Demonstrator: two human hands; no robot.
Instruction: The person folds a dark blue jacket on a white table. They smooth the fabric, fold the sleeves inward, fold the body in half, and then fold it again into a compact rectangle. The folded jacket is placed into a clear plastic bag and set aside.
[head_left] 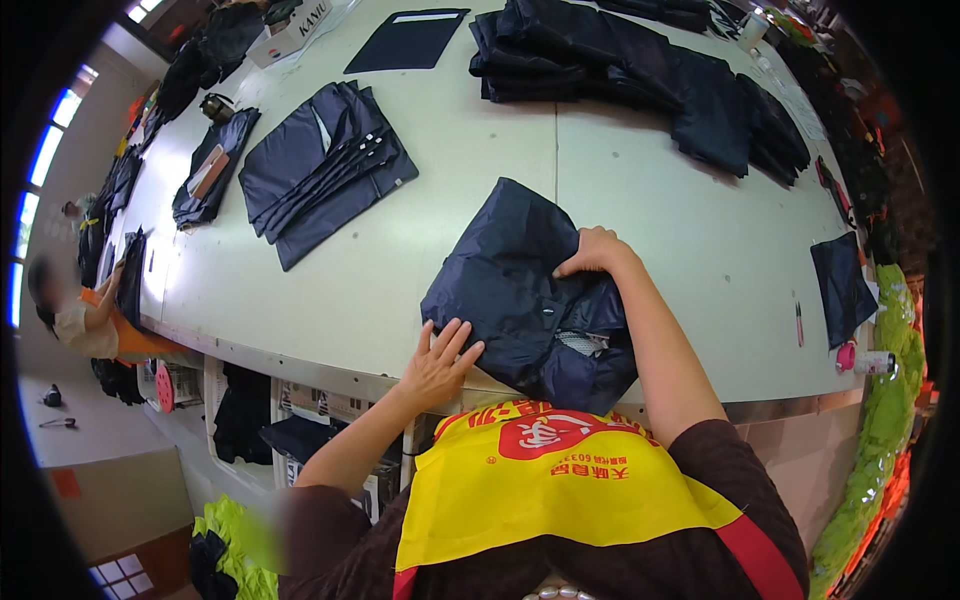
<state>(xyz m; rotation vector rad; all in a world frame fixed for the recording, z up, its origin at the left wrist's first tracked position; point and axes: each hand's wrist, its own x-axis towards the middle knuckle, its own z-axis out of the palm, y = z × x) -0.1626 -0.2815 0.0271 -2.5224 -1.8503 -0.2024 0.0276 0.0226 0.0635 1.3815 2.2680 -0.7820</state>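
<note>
A partly folded navy garment (510, 270) of thin, shiny fabric lies crumpled at the table's near edge, in front of my yellow apron. A patch of pale mesh lining (582, 342) shows in an opening on its near right side. My left hand (440, 368) rests on its lower left edge, fingers spread and stretched out. On the upper right side, my right hand (602, 252) grips the fabric, thumb on top and fingers bent around a fold. The garment's exact kind cannot be made out.
The broad pale table (400, 260) carries a fanned stack of folded navy garments (330, 170) and a large dark pile (600, 60) at the far side. Scissors (799, 325) and a bottle (872, 362) lie right. Another person (85, 320) works at the far left.
</note>
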